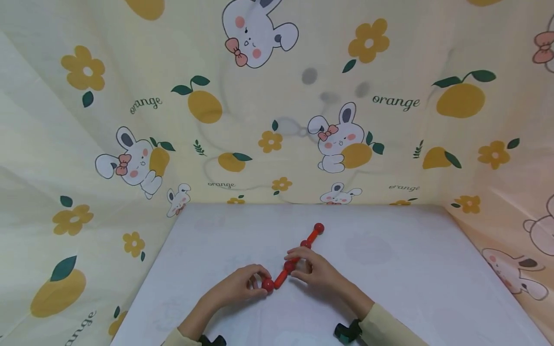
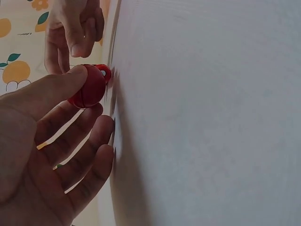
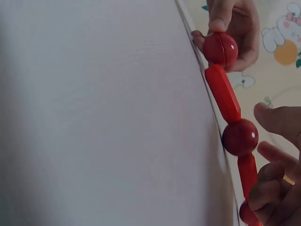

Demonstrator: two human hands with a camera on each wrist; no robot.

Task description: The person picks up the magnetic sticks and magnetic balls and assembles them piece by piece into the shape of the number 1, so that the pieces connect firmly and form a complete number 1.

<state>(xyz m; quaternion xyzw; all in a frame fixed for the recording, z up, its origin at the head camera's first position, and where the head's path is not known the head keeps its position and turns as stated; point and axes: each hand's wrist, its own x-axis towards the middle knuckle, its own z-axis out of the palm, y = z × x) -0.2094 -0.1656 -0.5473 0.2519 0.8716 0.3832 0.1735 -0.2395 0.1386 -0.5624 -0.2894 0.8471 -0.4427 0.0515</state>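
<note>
My left hand (image 1: 240,286) pinches a glossy red ball (image 1: 268,285) between thumb and fingers; in the left wrist view a seam runs round this ball (image 2: 91,89). A narrow gap separates it from the near end of a red rod (image 1: 281,279). That rod leads to a second red ball (image 1: 289,265), and the row of rods and balls runs on to an end ball (image 1: 319,228). My right hand (image 1: 318,270) is beside the row, partly covering it. In the right wrist view its thumb and index finger (image 3: 277,123) stand apart from the middle ball (image 3: 240,137).
The row lies on a white tabletop (image 1: 389,278). Behind and at both sides hangs a cream cloth (image 1: 259,72) printed with rabbits, oranges and flowers. Dark straps (image 1: 347,331) with black mounts sit at both wrists, by the sleeve cuffs.
</note>
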